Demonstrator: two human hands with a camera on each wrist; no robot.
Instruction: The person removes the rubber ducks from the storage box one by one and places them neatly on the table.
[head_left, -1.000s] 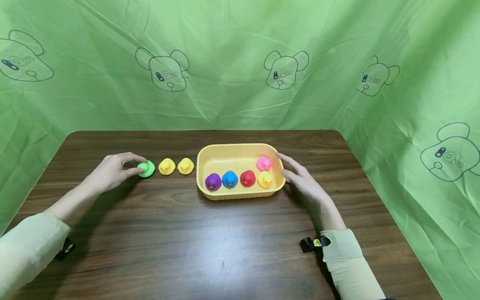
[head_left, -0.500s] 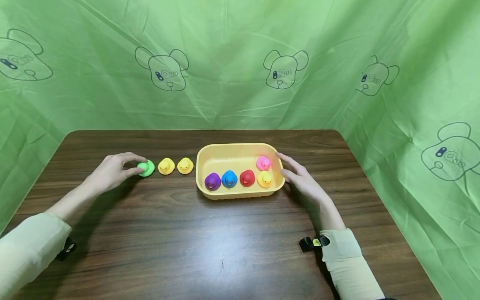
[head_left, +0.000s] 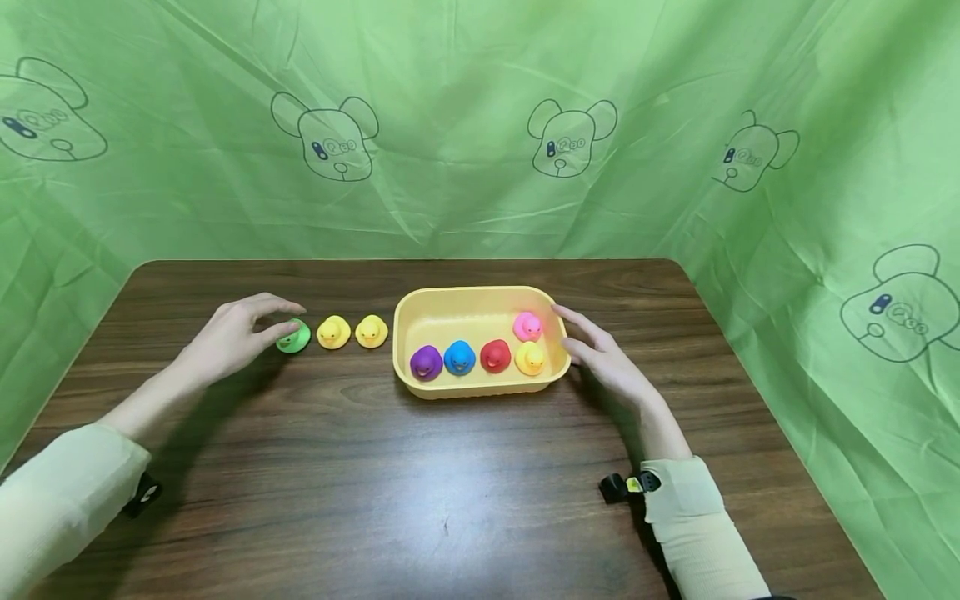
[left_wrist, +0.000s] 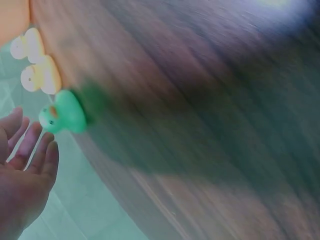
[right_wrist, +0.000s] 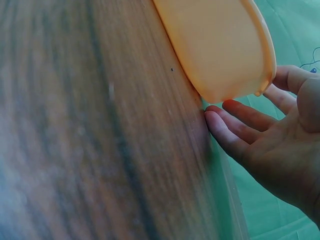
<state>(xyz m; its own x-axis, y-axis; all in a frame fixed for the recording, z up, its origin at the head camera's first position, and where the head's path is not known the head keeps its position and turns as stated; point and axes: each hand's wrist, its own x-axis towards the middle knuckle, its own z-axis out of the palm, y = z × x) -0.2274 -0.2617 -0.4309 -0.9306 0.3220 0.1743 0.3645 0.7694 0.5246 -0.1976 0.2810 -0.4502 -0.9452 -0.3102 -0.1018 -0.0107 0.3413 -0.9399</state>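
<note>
My left hand [head_left: 238,335] hovers right by the green rubber duck [head_left: 296,338], thumb and fingers spread apart around it. In the left wrist view the green duck [left_wrist: 70,112] sits upright on the table, just beyond the spread fingertips. Two yellow ducks, one nearer [head_left: 333,332] and one farther right [head_left: 371,332], continue the row. My right hand [head_left: 617,367] rests its relaxed fingers against the right end of a yellow plastic bin [head_left: 480,389]. The right wrist view has the fingers [right_wrist: 250,117] extended under and beside the bin's outer wall.
Inside the bin are a purple duck [head_left: 426,363], a blue duck [head_left: 460,358], a red duck [head_left: 496,357], a yellow duck [head_left: 530,359] and a pink duck [head_left: 528,326]. The brown wooden table [head_left: 450,500] ends at a green curtain [head_left: 465,208].
My left hand has let go of the green duck; its fingers have lifted and spread. The duck stays at the left end of the row. My right hand has not moved.
</note>
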